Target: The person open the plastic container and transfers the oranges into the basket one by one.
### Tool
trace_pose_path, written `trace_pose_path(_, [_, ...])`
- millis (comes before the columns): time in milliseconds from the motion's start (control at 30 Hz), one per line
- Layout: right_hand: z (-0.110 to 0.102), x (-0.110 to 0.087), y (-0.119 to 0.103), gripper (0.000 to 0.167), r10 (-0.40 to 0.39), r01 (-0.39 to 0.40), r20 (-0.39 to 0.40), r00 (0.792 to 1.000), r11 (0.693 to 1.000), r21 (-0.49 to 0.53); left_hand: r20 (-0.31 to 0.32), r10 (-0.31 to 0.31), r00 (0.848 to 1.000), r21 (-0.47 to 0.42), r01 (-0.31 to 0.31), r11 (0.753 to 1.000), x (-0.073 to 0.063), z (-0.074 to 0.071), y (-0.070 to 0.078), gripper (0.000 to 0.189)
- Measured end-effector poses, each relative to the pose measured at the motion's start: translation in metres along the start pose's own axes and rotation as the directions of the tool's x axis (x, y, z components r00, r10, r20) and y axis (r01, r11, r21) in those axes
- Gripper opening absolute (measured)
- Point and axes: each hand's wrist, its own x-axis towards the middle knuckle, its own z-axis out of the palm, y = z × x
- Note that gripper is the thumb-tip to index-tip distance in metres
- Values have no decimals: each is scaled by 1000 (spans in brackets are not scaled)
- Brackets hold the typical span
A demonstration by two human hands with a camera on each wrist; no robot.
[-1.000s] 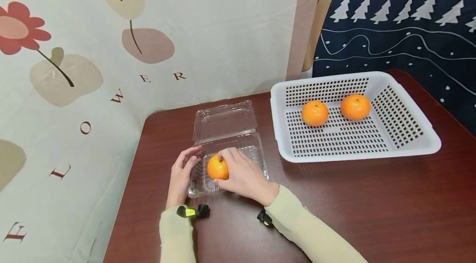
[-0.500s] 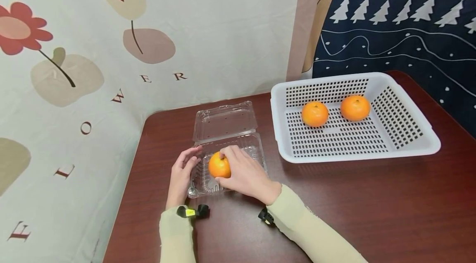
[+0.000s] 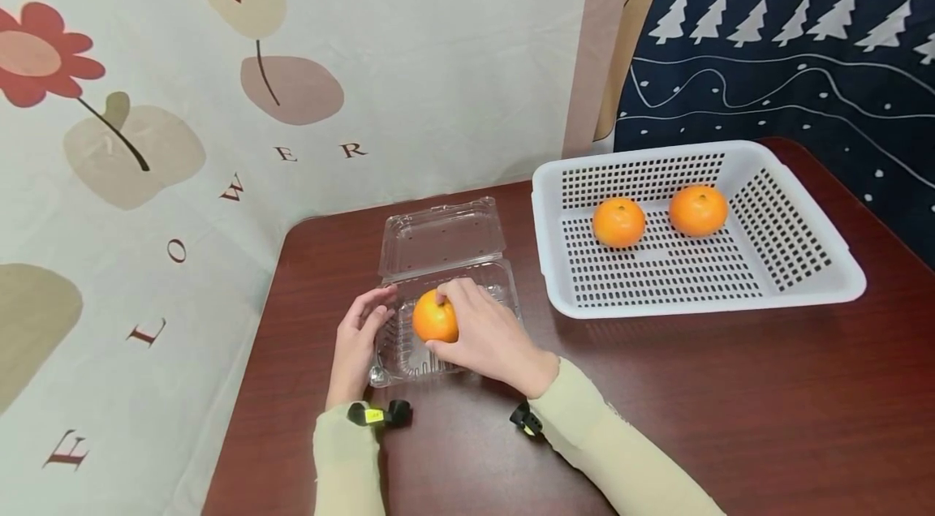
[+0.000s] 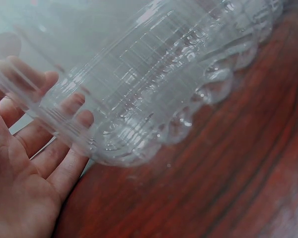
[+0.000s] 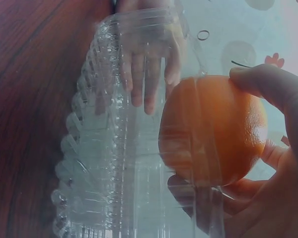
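My right hand [image 3: 488,335] holds a mandarin orange [image 3: 435,316] between thumb and fingers, over the base of a clear plastic clamshell box [image 3: 409,362]. In the right wrist view the mandarin [image 5: 213,131] rises above the rim of the box, its lower part showing through the clear wall. The box's lid [image 3: 441,238] lies folded back, away from me. My left hand [image 3: 356,346] is at the left side of the box. Its fingers [image 4: 49,153] lie loosely extended along the clear wall in the left wrist view, partly seen through the plastic.
A white perforated basket [image 3: 701,303] stands at the back right of the dark red-brown table [image 3: 657,419]. Inside it lie two mandarins, a left one [image 3: 618,222] and a right one [image 3: 698,211]. A printed cloth [image 3: 453,53] hangs close behind the table and along its left side.
My right hand has lifted the mandarin slightly, moving it a little right and away from me. The left hand, the box and the basket have stayed in place.
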Motion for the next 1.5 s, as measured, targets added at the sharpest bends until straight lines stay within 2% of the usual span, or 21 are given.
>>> trace_pose_path(233, [-5, 1, 1, 55, -16, 16, -25, 1000, 1000, -16, 2, 3, 1000, 1, -3, 1000, 1, -1, -3, 29])
trace_pose_path(733, [-17, 1, 3, 54, 9, -11, -58, 998, 1000, -23, 7, 25, 1000, -12, -25, 1000, 2, -1, -5, 30])
trace_pose_path(1267, [-25, 1, 3, 55, 24, -26, -87, 996, 999, -26, 4, 5, 1000, 21, -6, 1000, 2, -1, -7, 29])
trace_pose_path(1500, [-27, 1, 4, 54, 19, -22, -101, 995, 999, -24, 5, 3, 1000, 3, -3, 1000, 3, -1, -7, 30])
